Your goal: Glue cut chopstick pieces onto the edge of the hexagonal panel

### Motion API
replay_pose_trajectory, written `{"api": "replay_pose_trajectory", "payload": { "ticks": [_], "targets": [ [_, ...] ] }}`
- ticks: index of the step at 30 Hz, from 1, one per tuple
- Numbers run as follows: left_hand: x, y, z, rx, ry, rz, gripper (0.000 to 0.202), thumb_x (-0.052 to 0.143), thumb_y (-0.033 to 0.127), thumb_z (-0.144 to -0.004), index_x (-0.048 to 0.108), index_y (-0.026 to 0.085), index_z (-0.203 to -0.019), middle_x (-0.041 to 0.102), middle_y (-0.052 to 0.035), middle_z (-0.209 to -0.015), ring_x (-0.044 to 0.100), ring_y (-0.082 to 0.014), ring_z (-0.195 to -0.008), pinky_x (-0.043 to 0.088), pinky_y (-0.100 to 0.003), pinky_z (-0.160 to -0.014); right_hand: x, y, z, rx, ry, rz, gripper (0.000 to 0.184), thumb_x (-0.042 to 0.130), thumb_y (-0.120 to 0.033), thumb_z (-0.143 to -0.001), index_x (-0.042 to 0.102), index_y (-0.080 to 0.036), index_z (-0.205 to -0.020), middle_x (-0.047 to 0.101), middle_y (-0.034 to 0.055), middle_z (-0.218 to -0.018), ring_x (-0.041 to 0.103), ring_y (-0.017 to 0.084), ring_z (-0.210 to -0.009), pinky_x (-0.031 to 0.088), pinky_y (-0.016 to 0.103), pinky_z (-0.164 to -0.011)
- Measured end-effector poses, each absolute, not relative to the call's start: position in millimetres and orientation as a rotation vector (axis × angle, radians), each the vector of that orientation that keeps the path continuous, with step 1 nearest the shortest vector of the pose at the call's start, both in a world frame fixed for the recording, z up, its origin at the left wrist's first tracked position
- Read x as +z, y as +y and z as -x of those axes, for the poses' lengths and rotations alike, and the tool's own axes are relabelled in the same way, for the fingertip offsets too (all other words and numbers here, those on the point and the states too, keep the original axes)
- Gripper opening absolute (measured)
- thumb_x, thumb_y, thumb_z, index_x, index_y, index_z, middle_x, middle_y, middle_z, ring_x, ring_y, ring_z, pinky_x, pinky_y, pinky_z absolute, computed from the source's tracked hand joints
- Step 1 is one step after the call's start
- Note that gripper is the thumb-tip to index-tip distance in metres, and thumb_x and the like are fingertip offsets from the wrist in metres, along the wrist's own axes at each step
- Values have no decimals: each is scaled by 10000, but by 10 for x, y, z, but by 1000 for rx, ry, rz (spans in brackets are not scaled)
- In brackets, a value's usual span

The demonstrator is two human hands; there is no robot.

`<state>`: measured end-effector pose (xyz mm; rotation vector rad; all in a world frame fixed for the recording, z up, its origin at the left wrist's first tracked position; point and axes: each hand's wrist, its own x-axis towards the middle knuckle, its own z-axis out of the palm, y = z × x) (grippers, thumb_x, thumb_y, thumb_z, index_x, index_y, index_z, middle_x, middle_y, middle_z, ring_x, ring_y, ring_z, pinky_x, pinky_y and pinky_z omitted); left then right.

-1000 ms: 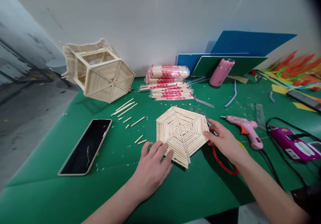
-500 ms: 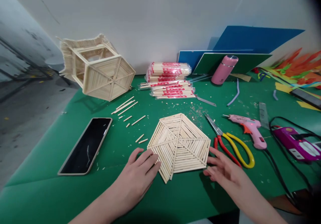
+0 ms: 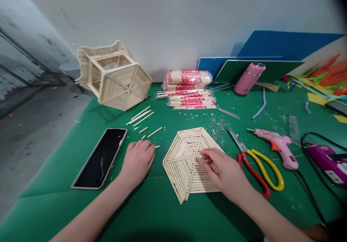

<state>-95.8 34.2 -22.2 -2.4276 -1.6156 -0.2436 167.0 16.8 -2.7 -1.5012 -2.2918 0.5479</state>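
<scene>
A flat hexagonal panel [image 3: 180, 169] of thin wooden sticks, split by ribs like a web, lies in front of me. My right hand [image 3: 223, 171] is over its right half, thumb and fingertips drawn together near the hub where the ribs meet. Whether anything small is between them I cannot make out. To the left of the panel, my left hand [image 3: 138, 162] rests low on the green table with its fingers bunched. The end of a short wooden stick [image 3: 157, 147] pokes out at its fingertips. More cut sticks [image 3: 143, 119] lie just beyond.
A phone [image 3: 100, 158] is at the left, a stick-built lantern-like frame [image 3: 124, 86] behind it. Packs of sticks [image 3: 189, 90] lie by the wall. On the right are scissors [image 3: 252, 155], a pink glue gun [image 3: 276, 144], a purple power strip [image 3: 328, 162] and a pink bottle [image 3: 249, 78].
My left hand has left the panel's left edge and moved up and left onto the short sticks. My right hand has gone from the panel's right edge to its middle.
</scene>
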Motion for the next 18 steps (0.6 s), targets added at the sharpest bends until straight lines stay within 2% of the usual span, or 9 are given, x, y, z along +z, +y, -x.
{"api": "replay_pose_trajectory", "payload": {
  "ticks": [4,7,14,18],
  "targets": [
    [-225,443,1068,-288,-1670,2353,225,415,192,-843,626,140,-786,602,-79,-716,544,-234,-710,370,-354,-617,-24,414,-1376,456,-2414,1552,123,465,-196,-796,586,-191,-820,627,34,-809,586,158,-736,441,256,-630],
    [-199,449,1074,-379,-1701,2309,221,430,233,-849,624,135,-892,617,-104,-828,544,-247,-778,377,-367,-644,-13,498,-1247,367,-2487,1616,138,463,-206,-794,590,-175,-748,631,53,-753,593,180,-693,420,269,-587],
    [-101,27,785,-630,-1637,2424,209,417,222,-862,623,188,-862,630,-52,-885,548,-190,-887,392,-359,-781,15,514,-1065,253,-2639,1649,206,413,-81,-796,609,-143,-798,649,107,-787,608,230,-750,416,296,-574],
    [-198,-299,584,-765,-1457,2586,260,353,206,-883,603,180,-952,651,-57,-954,548,-194,-966,355,-383,-872,91,482,-1112,264,-2683,1600,218,380,-134,-846,596,-165,-863,642,89,-851,591,212,-807,428,297,-647]
  ]
}}
